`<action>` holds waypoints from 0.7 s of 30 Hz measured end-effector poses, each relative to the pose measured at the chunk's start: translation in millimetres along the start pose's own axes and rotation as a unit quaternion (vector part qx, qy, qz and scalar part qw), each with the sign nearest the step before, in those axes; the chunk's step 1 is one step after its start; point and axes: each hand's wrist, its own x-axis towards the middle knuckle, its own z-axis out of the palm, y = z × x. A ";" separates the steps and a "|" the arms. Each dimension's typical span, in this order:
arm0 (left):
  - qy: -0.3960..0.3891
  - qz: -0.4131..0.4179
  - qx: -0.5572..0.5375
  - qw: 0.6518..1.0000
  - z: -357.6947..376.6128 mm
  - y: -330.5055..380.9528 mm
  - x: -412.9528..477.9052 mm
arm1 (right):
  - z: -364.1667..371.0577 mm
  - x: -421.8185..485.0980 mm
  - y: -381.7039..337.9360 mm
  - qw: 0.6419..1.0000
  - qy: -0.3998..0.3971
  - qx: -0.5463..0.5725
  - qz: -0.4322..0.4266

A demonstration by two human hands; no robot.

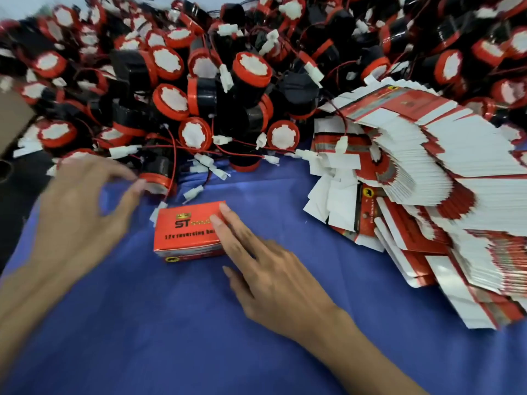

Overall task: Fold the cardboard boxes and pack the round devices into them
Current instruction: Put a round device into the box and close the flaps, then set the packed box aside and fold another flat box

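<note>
Head camera: we look down on a blue cloth (199, 337) that covers the whole work surface, smooth apart from a few soft creases. A closed red box (182, 232) with printed lettering lies flat on it, just off centre toward 8 o'clock. The right hand (273, 283) reaches in from 5 o'clock, and its straight fingers (225, 223) rest on the right part of the box's top face, gripping nothing. The left hand (79, 218) sits at 9 o'clock with its fingers spread and loosely arched, holding nothing. Its fingertips lie just beside a black round device with a red rim (156, 173). Motion blur keeps us from telling whether they touch it. Behind, from 9 o'clock round to 2 o'clock, a deep heap of round devices (251, 69) fills the far side of the cloth, black bodies with red caps and white centres, trailing thin red and black wires. Some white connectors (193, 193) spill onto the cloth between the heap and the box. At 3 o'clock a fanned stack of flat box blanks (456, 166), red and white, slumps toward the near edge. At the frame's 9 o'clock edge we see a piece of brown cardboard (14, 121). Of the room only a pale strip (25, 4) shows, at 10 o'clock.
</note>
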 end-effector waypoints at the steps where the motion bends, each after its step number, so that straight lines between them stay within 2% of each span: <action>1: -0.017 0.047 -0.046 0.998 3.8 27.6 -5.5 | 0.7 -0.2 -0.3 1.000 0.001 0.011 0.001; 4: -0.085 0.133 -0.101 0.982 23.6 59.6 -20.0 | -1.1 -2.5 -1.0 0.999 0.027 0.020 0.005; 8: -0.045 0.117 -0.061 0.990 37.8 59.2 -21.9 | -20.4 5.0 9.7 0.986 0.165 0.003 0.031; 11: -0.038 0.123 -0.055 0.990 39.9 59.1 -21.1 | -67.7 32.4 44.7 0.965 0.236 -0.078 0.089; 12: -0.032 0.130 -0.053 0.990 41.4 59.2 -20.4 | -87.4 43.1 62.0 0.959 0.217 -0.123 0.137; 14: -0.015 0.148 -0.029 0.988 42.8 62.1 -16.7 | -124.5 58.0 96.9 0.934 0.115 -0.214 0.261; 17: 0.059 0.177 0.067 0.980 46.5 65.2 -8.8 | -146.3 52.8 127.4 0.859 -0.031 -0.240 0.452; 19: 0.097 0.206 0.089 0.970 51.3 71.1 -9.9 | -139.8 44.0 129.9 0.844 -0.060 -0.252 0.469; 21: 0.095 0.264 0.072 0.957 59.2 78.1 -15.1 | -135.0 40.6 130.9 0.850 -0.045 -0.293 0.436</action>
